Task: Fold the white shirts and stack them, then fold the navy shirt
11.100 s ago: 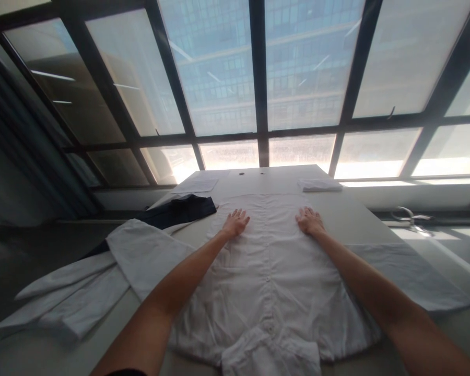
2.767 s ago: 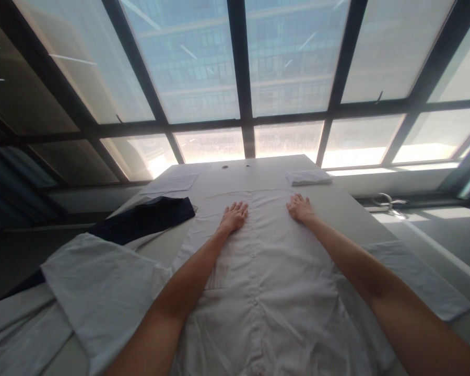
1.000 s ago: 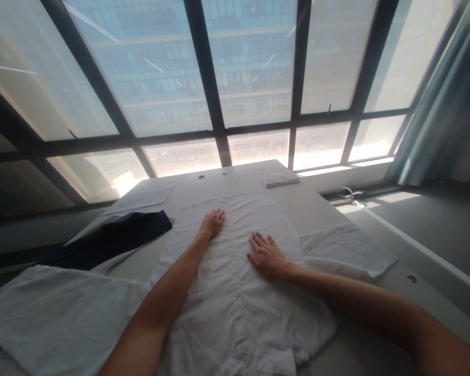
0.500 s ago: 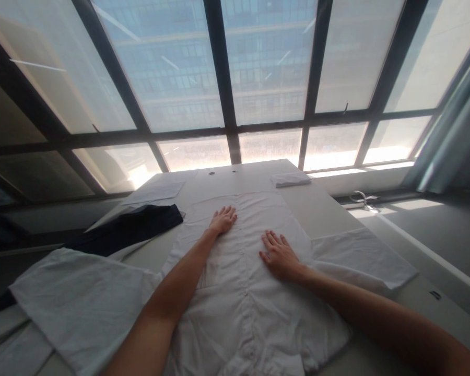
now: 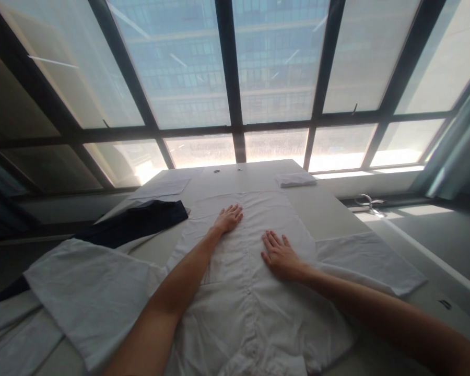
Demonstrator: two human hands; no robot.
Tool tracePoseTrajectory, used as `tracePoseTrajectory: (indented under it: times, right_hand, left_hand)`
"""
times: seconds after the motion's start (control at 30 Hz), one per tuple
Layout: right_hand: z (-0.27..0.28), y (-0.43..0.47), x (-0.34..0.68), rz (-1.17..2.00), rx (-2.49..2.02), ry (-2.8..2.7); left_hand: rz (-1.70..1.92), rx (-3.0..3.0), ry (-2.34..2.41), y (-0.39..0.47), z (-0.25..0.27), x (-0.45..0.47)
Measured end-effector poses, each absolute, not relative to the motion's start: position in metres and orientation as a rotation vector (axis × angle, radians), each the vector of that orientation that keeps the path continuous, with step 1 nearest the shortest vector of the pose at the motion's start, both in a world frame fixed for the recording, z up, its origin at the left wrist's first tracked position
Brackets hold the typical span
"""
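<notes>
A white button-up shirt (image 5: 227, 292) lies face up on the white table (image 5: 254, 172), its collar end nearest me and its sleeves spread to both sides. My left hand (image 5: 229, 218) rests palm down on the shirt's left half, close to the button strip, fingers stretched out. Lower and to the right, my right hand (image 5: 281, 256) presses flat on the other half with its fingers extended. Neither hand grips the cloth. Small wrinkles run along the strip, and looser folds gather around the collar.
Dark navy cloth (image 5: 137, 222) lies on the table's left side, partly over other pale cloth. A folded white cloth (image 5: 295, 179) sits at the far right. Large dark-framed windows (image 5: 238, 125) rise behind the table. A curtain (image 5: 450, 156) hangs at right.
The view has shifted slightly, moving the scene a little to the right. Both hands stay flat on the shirt, with hardly any movement over the cloth.
</notes>
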State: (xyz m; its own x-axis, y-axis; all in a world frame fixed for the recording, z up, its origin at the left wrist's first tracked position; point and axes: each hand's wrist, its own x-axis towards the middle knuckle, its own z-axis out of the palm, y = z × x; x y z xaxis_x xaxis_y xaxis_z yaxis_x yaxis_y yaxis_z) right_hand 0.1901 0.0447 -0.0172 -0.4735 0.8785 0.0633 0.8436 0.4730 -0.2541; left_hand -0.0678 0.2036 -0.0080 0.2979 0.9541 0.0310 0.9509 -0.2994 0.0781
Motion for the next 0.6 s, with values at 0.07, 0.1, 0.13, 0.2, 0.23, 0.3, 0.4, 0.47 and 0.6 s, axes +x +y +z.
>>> tracePoseTrajectory:
  times: [0.07,0.1,0.13,0.2,0.23,0.3,0.4,0.47,0.6]
  right_hand:
    - [-0.017,0.054,0.183,0.320,-1.492,-2.550]
    - [-0.016,0.060,0.178,0.330,-1.500,-2.541]
    - [-0.014,0.068,0.172,0.330,-1.511,-2.523]
    - [-0.010,0.087,0.158,0.303,-1.525,-2.476]
    - [-0.007,0.096,0.149,0.289,-1.522,-2.457]
    - [-0.002,0.116,0.130,0.286,-1.500,-2.434]
    - [0.000,0.141,0.101,0.300,-1.427,-2.430]
    - [-0.002,0.156,0.086,0.295,-1.351,-2.461]
    - [-0.008,0.188,0.073,0.304,-1.269,-2.553]
  left_hand:
    - [0.105,2.498,1.838,0.203,-0.008,-0.068]
    - [0.105,2.500,1.844,0.203,-0.007,-0.068]
    - [0.105,2.502,1.850,0.202,-0.007,-0.067]
    - [0.110,2.506,1.862,0.201,-0.007,-0.066]
    - [0.113,2.505,1.869,0.201,-0.008,-0.066]
    - [0.127,2.494,1.904,0.200,-0.009,-0.065]
    - [0.158,2.442,2.010,0.199,-0.011,-0.067]
    - [0.170,2.392,2.084,0.200,-0.013,-0.070]
    - [0.230,2.273,2.218,0.200,-0.015,-0.075]
